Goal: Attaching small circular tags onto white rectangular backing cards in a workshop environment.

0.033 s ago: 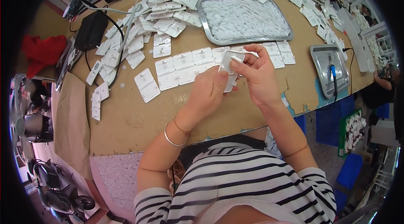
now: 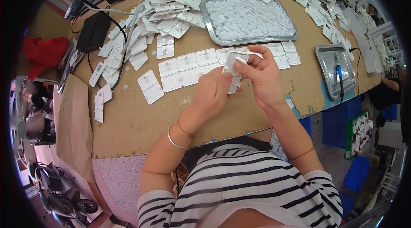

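A flat white plastic panel (image 2: 232, 78) is held tilted above the table, between both my hands. My left hand (image 2: 212, 91) is closed on its left edge, thumb on the face. My right hand (image 2: 266, 76) is closed at its upper right, where thumb and fingers touch a small white stick-like part (image 2: 241, 59) jutting from the panel. Whether that part is attached cannot be seen. Just beyond my hands, similar white panels (image 2: 187, 62) lie in rows on the brown table covering (image 2: 141, 138); my hands hide part of the rows.
A metal tray (image 2: 257, 41) of small white parts and sticks stands beyond the rows. Heaped panels (image 2: 171, 9) spread along the back. At right, a smaller metal tray (image 2: 344, 86) holds a blue-handled, corded tool (image 2: 339, 72). Black boxes (image 2: 93, 31) and cables lie at left.
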